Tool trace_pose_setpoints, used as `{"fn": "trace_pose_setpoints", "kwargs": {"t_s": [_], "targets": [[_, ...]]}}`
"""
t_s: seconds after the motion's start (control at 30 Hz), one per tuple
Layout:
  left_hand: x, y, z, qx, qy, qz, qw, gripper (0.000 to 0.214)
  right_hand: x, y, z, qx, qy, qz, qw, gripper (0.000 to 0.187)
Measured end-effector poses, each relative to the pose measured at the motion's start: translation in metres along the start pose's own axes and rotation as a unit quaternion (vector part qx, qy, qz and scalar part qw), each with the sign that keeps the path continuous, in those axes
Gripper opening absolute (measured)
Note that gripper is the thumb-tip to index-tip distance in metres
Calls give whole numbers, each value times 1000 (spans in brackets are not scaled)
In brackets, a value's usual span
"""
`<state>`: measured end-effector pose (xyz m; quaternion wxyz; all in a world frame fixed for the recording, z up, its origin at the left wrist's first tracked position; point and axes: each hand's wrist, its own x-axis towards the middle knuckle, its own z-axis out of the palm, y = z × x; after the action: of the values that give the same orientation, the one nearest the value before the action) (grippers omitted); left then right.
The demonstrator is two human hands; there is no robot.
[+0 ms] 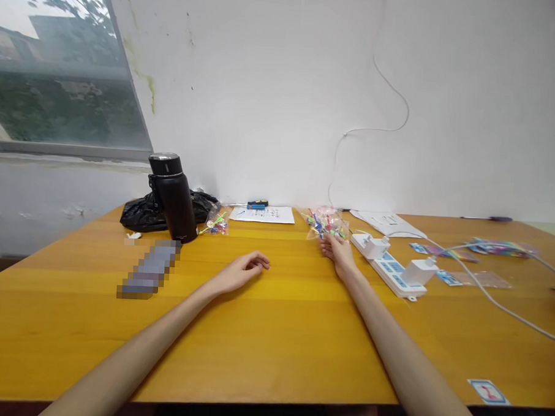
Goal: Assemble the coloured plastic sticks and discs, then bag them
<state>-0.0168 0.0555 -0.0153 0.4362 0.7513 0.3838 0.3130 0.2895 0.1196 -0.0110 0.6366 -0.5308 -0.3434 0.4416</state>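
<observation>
My right hand (337, 253) reaches to the far side of the table, its fingers closed on the near edge of a clear plastic bag (335, 216) of small colourful parts. Blue, red and green pieces show through the plastic; what they are is too small to make out. On the bare wood left of centre rests my left hand (243, 272), fingers loosely curled and apart, holding nothing. A second clear bag of colourful pieces (218, 222) lies beyond it, beside a black bottle (174, 203).
Right of my right arm lies a white power strip (389, 268) with two chargers and trailing cables. Paper sheets (263, 215), screwdrivers (258, 204) and flat colourful packets (501, 247) line the back. A pixelated phone-like object (150, 268) and black plastic bag (142, 213) lie left.
</observation>
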Motion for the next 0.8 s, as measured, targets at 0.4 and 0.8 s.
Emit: {"fn": "trace_pose_setpoints", "kwargs": {"t_s": [0.4,0.8], "targets": [[-1,1,0,2,-2,2,1000,29,17,-5,-24,58,67,38,995,16],[-1,-1,-1,8,-6,9,1000,27,10,-12,-21,31,118,1,993,57]]}}
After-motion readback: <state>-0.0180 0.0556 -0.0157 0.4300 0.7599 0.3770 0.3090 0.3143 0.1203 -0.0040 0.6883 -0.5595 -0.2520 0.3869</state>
